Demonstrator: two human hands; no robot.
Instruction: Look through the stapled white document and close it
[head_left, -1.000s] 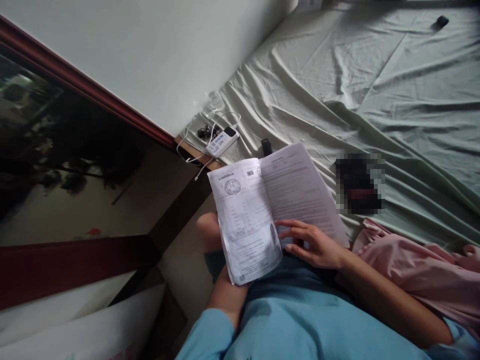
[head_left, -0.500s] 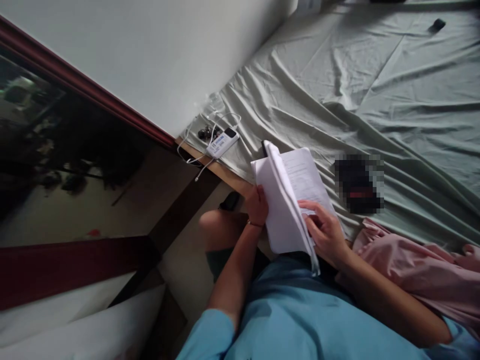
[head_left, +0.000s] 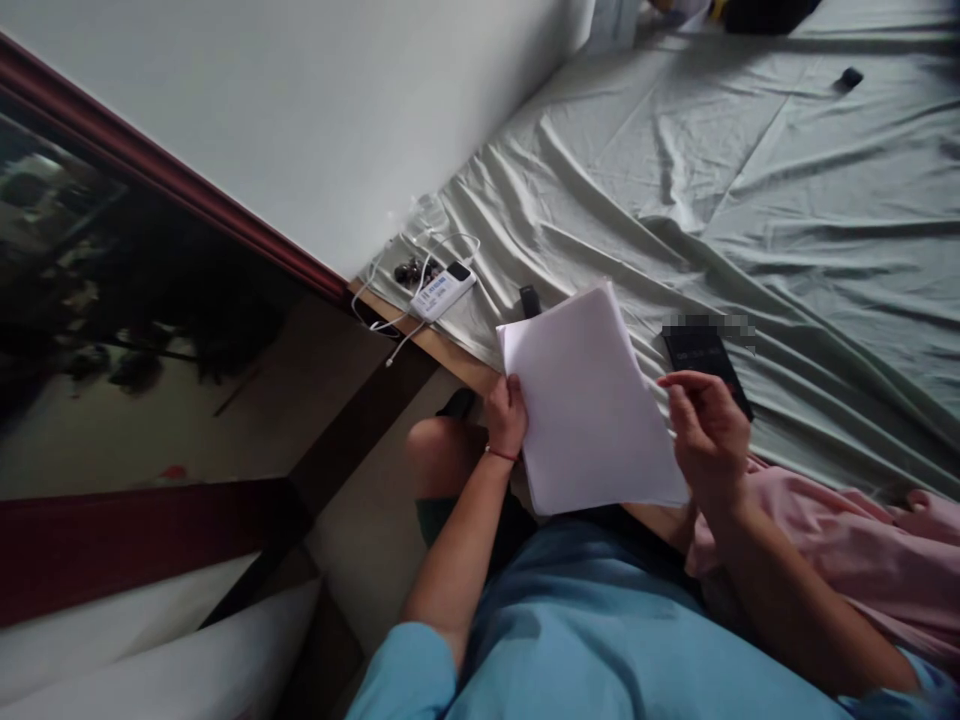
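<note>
At the left of the frame a dark pane [head_left: 112, 300] sits in its red frame [head_left: 176, 170]. Left of centre, on the pale sheet [head_left: 600, 170] near its edge, lies a white device [head_left: 445, 292] with a white cable [head_left: 402, 345] trailing off.

Then comes my left hand [head_left: 507, 415], closed on the left edge of the paper stack [head_left: 589, 410], thumb on top, the other fingers out of sight beneath. The stack fills the centre of the frame, tilted, just above my lap. Its top side looks blank, its sheets lie together — none stands lifted apart. So one plain side is up, and the stack is not yet set down; how many sheets are done or left I cannot tell.

Just right of the paper's edge is my right hand [head_left: 709, 430], fingers curled, thumb close to forefinger. Whether those tips meet, or pinch a corner, I cannot tell. Just behind it lies a black phone [head_left: 709, 358] — and at lower right, a pink cloth [head_left: 825, 530].
</note>
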